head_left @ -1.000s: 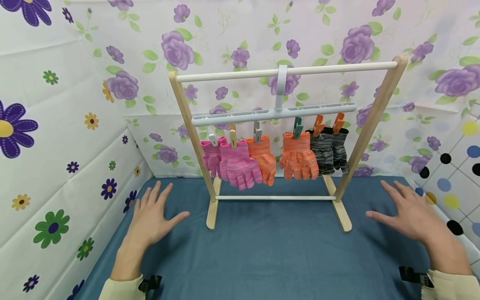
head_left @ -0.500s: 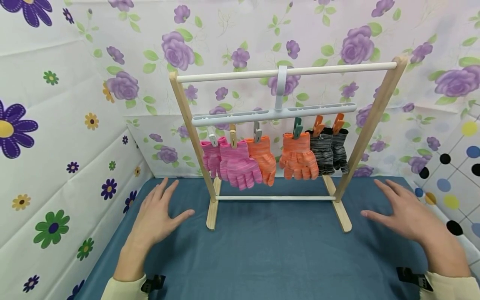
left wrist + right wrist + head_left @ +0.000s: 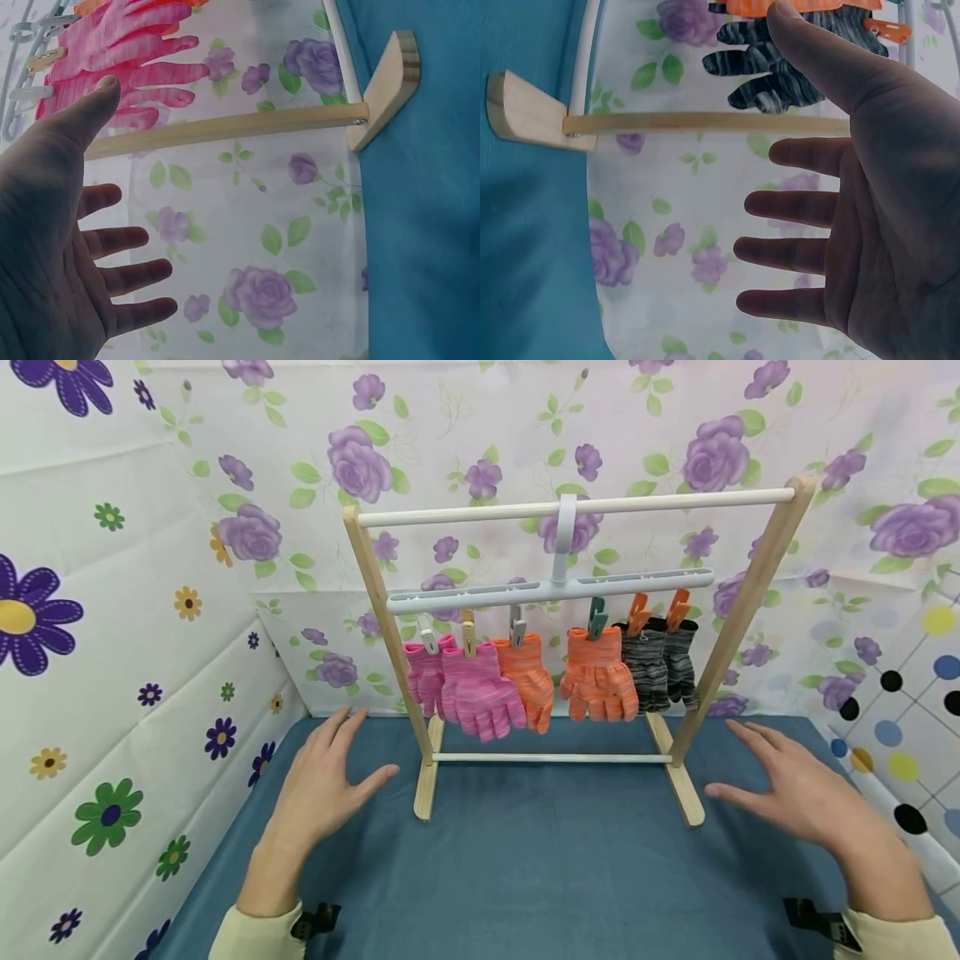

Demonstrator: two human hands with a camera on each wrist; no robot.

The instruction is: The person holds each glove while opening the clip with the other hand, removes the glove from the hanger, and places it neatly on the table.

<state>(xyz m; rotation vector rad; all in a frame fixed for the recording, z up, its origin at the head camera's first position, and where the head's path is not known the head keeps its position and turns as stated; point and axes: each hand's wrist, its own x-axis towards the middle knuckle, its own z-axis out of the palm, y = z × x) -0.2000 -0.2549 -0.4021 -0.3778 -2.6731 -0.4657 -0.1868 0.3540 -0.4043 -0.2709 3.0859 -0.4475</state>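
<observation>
My left hand [image 3: 322, 785] hovers with spread fingers to the left of a wooden rack, holding nothing. On the other side, my right hand [image 3: 798, 793] is likewise spread and holds nothing. From the rack's top bar [image 3: 480, 513] hangs a pale grey hanger [image 3: 547, 589]. Clothespins fix small knit gloves beneath it: pink gloves [image 3: 483, 693] at the left, orange gloves [image 3: 598, 677] in the middle, black-grey gloves [image 3: 645, 664] at the right. In the left wrist view the pink gloves [image 3: 127, 60] lie beyond my thumb; the right wrist view shows the black-grey gloves [image 3: 769, 67] beyond the other thumb.
The rack's wooden feet [image 3: 425, 789] stand on a blue cloth [image 3: 555, 868]. A flowered sheet [image 3: 480, 435] rises close behind the rack. Patterned sheets also bound the left side [image 3: 172, 693] and the right side [image 3: 900, 718].
Both hands have moved slightly inward, nearer the rack: the left toward the right, the right toward the left. The rack and the gloves hang as before, with only a slight shift of the view.
</observation>
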